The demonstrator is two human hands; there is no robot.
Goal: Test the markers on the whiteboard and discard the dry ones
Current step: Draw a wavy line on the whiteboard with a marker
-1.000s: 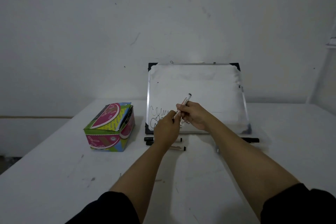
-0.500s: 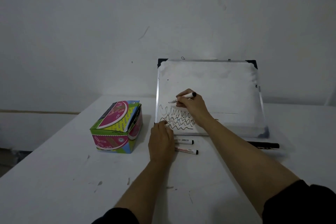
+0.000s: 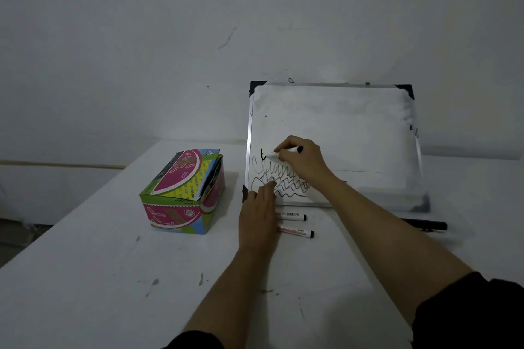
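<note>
Black ink shows fresh at the tip of the marker (image 3: 284, 152) pinched in my right hand (image 3: 304, 160), its barrel pointing left across the whiteboard (image 3: 340, 127); my left hand (image 3: 259, 214) lies flat-fingered below, steadying the board's lower corner.

A whiteboard (image 3: 340, 133) is propped tilted against the wall on a white table (image 3: 99, 278). A marker (image 3: 285, 152) is gripped by the right hand (image 3: 304, 161), its tip set on the whiteboard above black scribbles (image 3: 279, 178). The whiteboard's lower left corner is touched by the left hand (image 3: 259, 218), fingers straight. Two capped markers (image 3: 295, 224) lie just before the whiteboard; a colourful box (image 3: 184, 193) stands left of it.
</note>
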